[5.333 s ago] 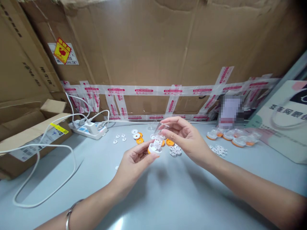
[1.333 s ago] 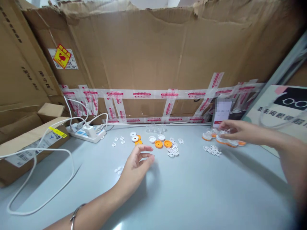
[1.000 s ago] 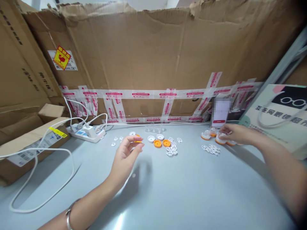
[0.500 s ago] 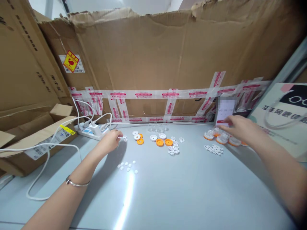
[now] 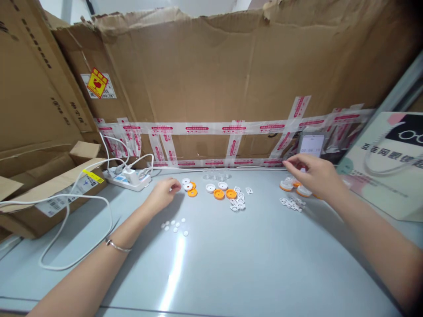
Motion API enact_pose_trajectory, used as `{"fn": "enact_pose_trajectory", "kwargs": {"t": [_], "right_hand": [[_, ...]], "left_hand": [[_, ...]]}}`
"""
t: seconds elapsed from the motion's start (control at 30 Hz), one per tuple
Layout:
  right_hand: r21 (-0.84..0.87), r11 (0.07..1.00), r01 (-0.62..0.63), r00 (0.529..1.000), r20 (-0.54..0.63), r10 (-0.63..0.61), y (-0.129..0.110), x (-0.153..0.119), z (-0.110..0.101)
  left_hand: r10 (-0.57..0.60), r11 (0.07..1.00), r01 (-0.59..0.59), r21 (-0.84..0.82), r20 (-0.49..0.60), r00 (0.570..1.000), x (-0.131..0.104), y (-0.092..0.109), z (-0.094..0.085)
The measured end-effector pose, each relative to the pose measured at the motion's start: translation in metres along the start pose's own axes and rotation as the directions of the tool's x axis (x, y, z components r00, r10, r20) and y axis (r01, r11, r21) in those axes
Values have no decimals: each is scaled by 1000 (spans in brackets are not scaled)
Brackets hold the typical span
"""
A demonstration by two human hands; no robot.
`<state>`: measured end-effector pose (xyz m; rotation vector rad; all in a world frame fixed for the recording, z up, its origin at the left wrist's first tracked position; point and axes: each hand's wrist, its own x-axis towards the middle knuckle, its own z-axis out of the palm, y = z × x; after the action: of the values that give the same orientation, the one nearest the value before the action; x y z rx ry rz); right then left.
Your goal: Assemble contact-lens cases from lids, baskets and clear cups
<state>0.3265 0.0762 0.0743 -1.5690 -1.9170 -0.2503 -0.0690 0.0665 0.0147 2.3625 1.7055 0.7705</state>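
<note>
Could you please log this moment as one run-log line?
left hand: beside white and orange rings, hold unclear | right hand: in front of phone, near orange-based pieces | table: small white discs scattered

Pretty much the whole back "wall" is one huge beat-up cardboard sheet [image 5: 205, 79], ragged along the top, with white-and-red tape [image 5: 249, 128] across its lower part and a pale bit of room [image 5: 208, 6] peeking over. The table [image 5: 264, 259] is smooth grey with a long glare streak [image 5: 173, 277], and a grey metal post [image 5: 398, 90] slants through at right.
</note>
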Motion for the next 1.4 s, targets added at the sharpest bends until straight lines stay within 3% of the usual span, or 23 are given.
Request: {"fn": "enact_pose_trajectory", "kwargs": {"t": [0.1, 0.17, 0.3, 0.47, 0.63, 0.73, 0.8, 0.87, 1.03, 1.2, 1.3, 1.4], "right_hand": [[81, 991, 102, 995, -18, -101, -9, -3, 6], [129, 977, 169, 985, 5, -171, -17, -6, 13], [237, 926, 293, 933, 141, -331, -38, -16, 31], [325, 860, 393, 841, 252, -480, -63, -33, 57], [356, 826, 436, 803, 260, -536, -73, -43, 73], [359, 811, 461, 800, 226, -555, -74, -45, 75], [362, 802, 474, 800, 203, -565, -74, -46, 75], [367, 799, 477, 800, 195, -568, -73, -46, 75], [380, 796, 471, 794, 212, -570, -71, -46, 74], [401, 783, 476, 789, 198, -581, -71, -47, 71], [405, 779, 479, 791, 185, -583, -71, -46, 70], [405, 776, 483, 793, 173, -584, -70, -45, 70]], "left_hand": [[114, 989, -111, -95, 24, 993, -11, 40, 6], [287, 937, -268, -224, 55, 956, -21, 66, 12], [445, 859, -390, -331, 106, 889, -36, 92, 22], [500, 818, -410, -404, 146, 854, -41, 92, 29], [531, 803, -425, -417, 177, 829, -39, 91, 31], [442, 871, -396, -291, 111, 890, -31, 77, 30], [295, 948, -291, -126, 14, 956, -22, 60, 30], [166, 984, -165, 74, -10, 986, -14, 40, 30], [115, 982, -115, 150, 9, 993, -2, 15, 31], [179, 973, -179, 147, 15, 984, -4, 28, 29], [310, 947, -311, 81, 29, 950, -13, 45, 25], [596, 803, -591, -77, 68, 800, -25, 63, 22]]}}
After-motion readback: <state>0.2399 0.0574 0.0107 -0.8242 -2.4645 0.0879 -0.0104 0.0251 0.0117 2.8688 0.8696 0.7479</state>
